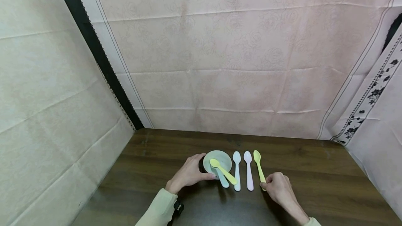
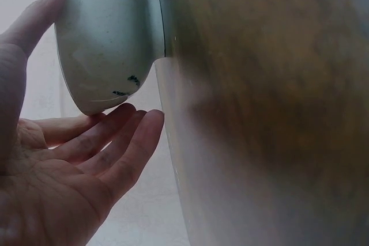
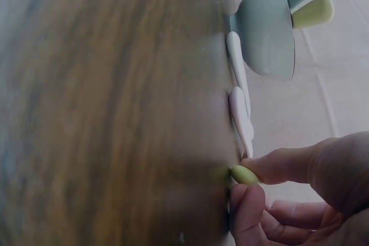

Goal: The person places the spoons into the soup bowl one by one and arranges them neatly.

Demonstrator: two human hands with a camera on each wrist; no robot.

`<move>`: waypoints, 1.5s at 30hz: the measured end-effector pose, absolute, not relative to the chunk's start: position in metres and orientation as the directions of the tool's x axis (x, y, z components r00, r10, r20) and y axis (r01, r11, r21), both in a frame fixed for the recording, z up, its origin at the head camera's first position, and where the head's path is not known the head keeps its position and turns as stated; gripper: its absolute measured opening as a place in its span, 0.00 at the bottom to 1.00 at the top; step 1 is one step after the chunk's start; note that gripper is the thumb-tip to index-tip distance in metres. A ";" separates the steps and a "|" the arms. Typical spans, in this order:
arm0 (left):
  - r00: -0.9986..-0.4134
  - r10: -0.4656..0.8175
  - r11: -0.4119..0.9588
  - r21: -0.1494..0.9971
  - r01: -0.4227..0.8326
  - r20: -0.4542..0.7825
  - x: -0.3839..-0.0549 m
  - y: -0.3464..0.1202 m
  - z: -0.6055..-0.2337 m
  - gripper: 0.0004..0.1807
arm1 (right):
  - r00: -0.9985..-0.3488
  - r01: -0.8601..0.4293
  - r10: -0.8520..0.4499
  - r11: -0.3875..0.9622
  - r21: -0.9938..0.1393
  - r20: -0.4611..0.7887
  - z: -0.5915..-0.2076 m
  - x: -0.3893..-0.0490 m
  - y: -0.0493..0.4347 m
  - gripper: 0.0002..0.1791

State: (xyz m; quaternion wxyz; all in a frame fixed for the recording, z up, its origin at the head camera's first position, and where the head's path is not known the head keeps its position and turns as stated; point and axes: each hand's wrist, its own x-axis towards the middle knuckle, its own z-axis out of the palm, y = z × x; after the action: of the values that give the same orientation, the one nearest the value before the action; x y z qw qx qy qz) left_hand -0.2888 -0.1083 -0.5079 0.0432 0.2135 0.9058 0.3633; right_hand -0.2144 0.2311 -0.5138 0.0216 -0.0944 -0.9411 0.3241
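With the left hand gripping the bowl, the right hand pinches the rightmost spoon near its near end, apparently for pickup; lifting likely requires firm pressure.

Both arms angle toward the tabletop's far edge. The left hand, nearer the left edge, spreads thumb from fingers; the right hand, nearer the right edge, pinches.
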 end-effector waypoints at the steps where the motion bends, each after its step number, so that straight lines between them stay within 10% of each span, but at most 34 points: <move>1: -0.904 0.420 0.645 0.675 0.358 0.078 -0.289 -0.108 -0.508 0.56 | -0.981 0.166 0.194 0.770 -0.616 -0.021 -0.514 -0.214 0.231 0.08; 45: -0.904 0.420 0.639 0.680 0.360 0.084 -0.288 -0.108 -0.507 0.55 | -0.965 0.176 0.262 0.702 -0.690 0.020 -0.500 -0.208 0.234 0.06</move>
State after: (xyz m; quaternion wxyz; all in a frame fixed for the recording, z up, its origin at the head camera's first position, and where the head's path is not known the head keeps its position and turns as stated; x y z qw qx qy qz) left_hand -0.2882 -0.1082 -0.5071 0.0407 0.2155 0.9042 0.3664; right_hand -0.2077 0.2338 -0.5005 0.0584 -0.1189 -0.9208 0.3669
